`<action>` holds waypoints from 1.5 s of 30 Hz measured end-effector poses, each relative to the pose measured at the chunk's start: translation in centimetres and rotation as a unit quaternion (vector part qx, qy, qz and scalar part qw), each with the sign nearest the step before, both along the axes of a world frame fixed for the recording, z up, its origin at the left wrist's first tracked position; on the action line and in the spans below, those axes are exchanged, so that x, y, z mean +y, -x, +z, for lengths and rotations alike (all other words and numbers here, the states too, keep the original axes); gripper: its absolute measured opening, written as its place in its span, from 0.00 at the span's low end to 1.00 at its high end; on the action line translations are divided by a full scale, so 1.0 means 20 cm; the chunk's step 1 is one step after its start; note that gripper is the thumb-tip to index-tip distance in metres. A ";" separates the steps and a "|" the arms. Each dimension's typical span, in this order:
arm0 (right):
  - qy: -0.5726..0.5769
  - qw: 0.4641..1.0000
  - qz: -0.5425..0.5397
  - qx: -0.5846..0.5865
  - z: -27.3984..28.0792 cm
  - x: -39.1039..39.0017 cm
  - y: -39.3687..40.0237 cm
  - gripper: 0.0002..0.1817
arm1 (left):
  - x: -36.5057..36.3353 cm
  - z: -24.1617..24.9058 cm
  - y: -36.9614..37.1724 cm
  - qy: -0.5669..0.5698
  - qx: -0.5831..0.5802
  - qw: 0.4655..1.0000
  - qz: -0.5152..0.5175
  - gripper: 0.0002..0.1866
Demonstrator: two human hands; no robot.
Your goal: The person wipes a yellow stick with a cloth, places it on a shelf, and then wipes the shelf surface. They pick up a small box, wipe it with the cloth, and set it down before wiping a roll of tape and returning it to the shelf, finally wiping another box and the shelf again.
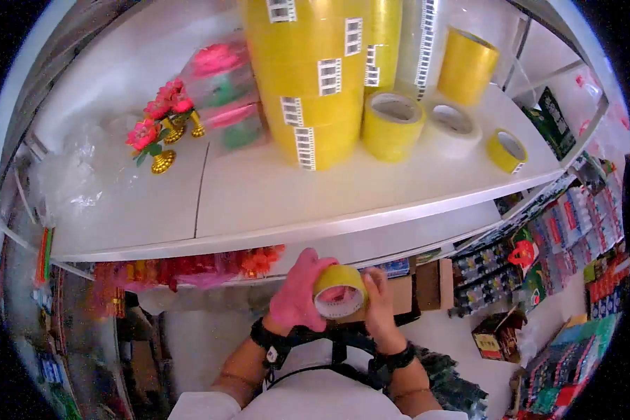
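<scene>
The yellow tape roll (341,275) is pinched between the pink-covered left hand (302,290) and the right hand (380,306); its opening is turned near.

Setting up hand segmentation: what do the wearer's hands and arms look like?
Left hand: pink covering, glove or cloth, can't tell which; black band with a small pale patch at the wrist. Right hand: uncovered, black wristband. White sleeves, forearms exposed.
</scene>
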State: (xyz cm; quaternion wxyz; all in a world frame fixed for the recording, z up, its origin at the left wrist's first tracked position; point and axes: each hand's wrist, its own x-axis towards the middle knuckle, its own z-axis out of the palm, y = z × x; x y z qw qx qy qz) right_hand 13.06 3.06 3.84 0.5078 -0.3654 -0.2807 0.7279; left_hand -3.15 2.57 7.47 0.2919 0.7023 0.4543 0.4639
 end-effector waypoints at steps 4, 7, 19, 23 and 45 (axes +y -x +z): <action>-0.422 0.787 0.087 -0.441 0.07 0.06 -0.05 0.21 | 0.00 0.07 0.04 -0.018 0.203 0.978 0.033 0.31; -0.429 0.602 0.097 -0.666 0.06 0.05 -0.02 0.23 | -0.01 0.13 0.01 0.039 0.266 0.963 0.023 0.35; -0.278 0.766 -0.042 -0.579 -0.06 0.06 0.11 0.13 | 0.01 0.09 0.04 -0.061 0.264 0.958 0.090 0.35; -0.260 0.820 -0.057 -0.507 -0.16 0.10 0.13 0.13 | -0.03 0.11 -0.01 -0.096 0.216 0.963 0.128 0.22; -0.364 0.799 0.049 -0.475 0.00 0.06 0.00 0.22 | 0.01 0.03 0.01 0.184 0.033 0.982 -0.036 0.33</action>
